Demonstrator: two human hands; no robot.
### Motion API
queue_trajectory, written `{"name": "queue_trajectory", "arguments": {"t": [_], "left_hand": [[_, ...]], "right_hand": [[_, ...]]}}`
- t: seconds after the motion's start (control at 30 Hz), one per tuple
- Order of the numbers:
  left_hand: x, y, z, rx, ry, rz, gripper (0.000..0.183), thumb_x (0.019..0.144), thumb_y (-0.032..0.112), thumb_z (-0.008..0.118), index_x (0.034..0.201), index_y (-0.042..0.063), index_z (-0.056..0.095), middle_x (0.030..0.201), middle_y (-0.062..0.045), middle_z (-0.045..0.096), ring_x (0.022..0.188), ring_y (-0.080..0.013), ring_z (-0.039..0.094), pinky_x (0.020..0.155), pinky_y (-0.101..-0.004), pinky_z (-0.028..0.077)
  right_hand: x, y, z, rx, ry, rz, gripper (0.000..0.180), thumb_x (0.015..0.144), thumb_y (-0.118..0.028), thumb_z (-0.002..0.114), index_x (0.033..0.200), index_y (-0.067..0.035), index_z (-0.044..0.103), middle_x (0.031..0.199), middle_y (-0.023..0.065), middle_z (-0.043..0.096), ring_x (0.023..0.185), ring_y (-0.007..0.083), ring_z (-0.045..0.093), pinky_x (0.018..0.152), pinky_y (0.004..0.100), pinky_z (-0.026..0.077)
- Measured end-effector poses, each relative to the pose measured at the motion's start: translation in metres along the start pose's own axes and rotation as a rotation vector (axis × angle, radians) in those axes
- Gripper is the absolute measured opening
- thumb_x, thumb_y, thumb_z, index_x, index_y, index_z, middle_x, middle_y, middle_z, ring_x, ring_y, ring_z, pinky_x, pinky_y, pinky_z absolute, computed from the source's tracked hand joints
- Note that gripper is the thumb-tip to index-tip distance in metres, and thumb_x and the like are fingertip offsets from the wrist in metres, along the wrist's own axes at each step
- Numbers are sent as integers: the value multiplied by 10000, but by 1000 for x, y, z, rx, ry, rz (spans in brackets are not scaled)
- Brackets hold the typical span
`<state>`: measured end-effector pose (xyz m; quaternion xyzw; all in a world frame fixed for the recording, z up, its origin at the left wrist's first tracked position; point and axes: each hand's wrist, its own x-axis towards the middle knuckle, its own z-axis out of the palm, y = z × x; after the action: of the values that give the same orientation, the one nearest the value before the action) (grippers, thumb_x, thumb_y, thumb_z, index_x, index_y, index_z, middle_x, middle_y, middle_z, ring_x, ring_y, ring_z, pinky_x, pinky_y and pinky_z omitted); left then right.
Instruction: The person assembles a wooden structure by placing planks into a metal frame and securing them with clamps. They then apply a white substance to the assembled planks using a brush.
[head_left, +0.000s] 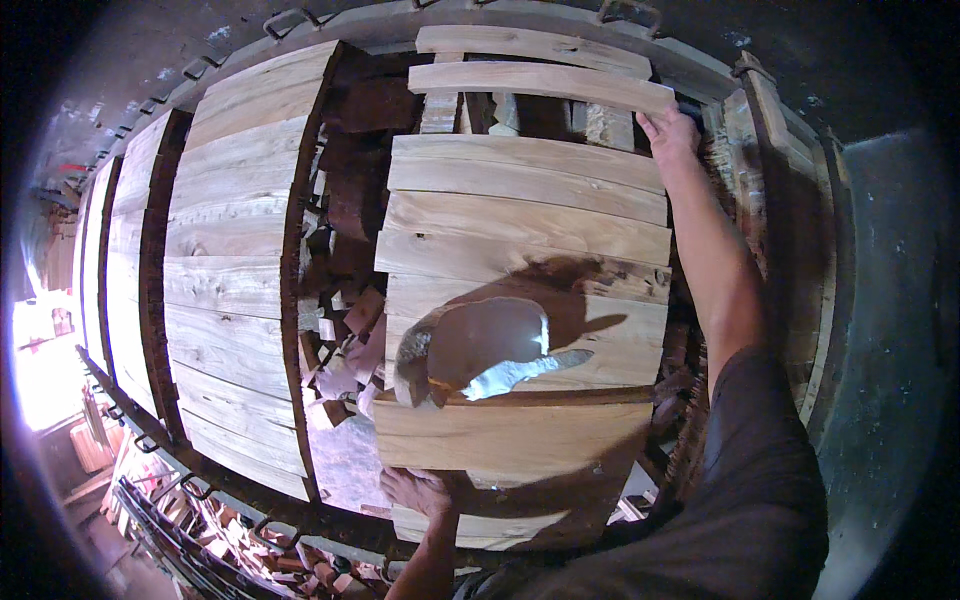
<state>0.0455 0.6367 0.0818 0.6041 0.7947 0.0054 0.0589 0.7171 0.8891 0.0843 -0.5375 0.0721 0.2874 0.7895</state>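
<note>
My right hand (671, 135) grips the right end of a narrow wooden plank (540, 82) near the far side of a stack. The plank lies across two upright-running pieces, with gaps before and behind it. My left hand (420, 491) touches the near left edge of a wider board (517, 435); whether its fingers close on it is hard to tell. Between the hands, several pale planks (525, 214) lie side by side. On them rests a rounded grey object (487, 337) with a shiny, bluish-white edge; its kind is unclear. Shadows fall over it and the near boards.
Left of the stack stand more rows of planks (232, 232), parted by dark gaps. Wood offcuts (352, 322) fill the gap beside my stack. A metal rim with loop handles (292, 22) curves around the rows. Timber (780, 195) stands at the right by a dark wall (892, 300).
</note>
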Motion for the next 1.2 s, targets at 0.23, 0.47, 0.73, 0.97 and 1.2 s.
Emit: {"name": "queue_trajectory", "arguments": {"t": [0.23,0.47,0.73,0.97,1.2], "left_hand": [[-5,-11,14,69,77,11,708,952,519,253,1227,-106,440,1072,-329,463,1047,-484,432,980,-559,312],[-3,-4,-3,12,-97,-47,685,1003,483,251,1324,-97,426,1301,-338,442,1189,-511,383,996,-584,301],[-4,-6,3,12,38,24,722,981,548,206,1194,-101,439,1096,-310,436,1048,-476,406,984,-566,296],[-18,-49,30,72,-21,74,755,995,510,224,1374,-135,326,1364,-369,359,1293,-524,302,1102,-583,226],[-22,-49,32,21,-51,-55,791,998,549,266,1395,-132,342,1441,-388,309,1389,-527,209,1154,-599,154]], "right_hand": [[-53,39,44,-332,-205,10,264,830,-19,547,1082,57,531,1055,230,610,974,377,654,841,487,593],[-44,102,113,-449,-455,-48,291,864,-108,684,1091,41,579,1040,147,623,970,282,644,883,409,546],[-33,126,122,-600,-500,-116,367,858,-181,708,1133,30,584,1174,140,590,1038,270,611,918,388,504],[-7,122,112,-421,-230,-299,210,827,-89,687,1020,-38,620,891,60,666,757,186,658,612,311,534],[-59,109,125,-1272,-285,-641,221,825,-230,670,823,-9,664,893,152,702,823,313,666,730,438,506]]}}
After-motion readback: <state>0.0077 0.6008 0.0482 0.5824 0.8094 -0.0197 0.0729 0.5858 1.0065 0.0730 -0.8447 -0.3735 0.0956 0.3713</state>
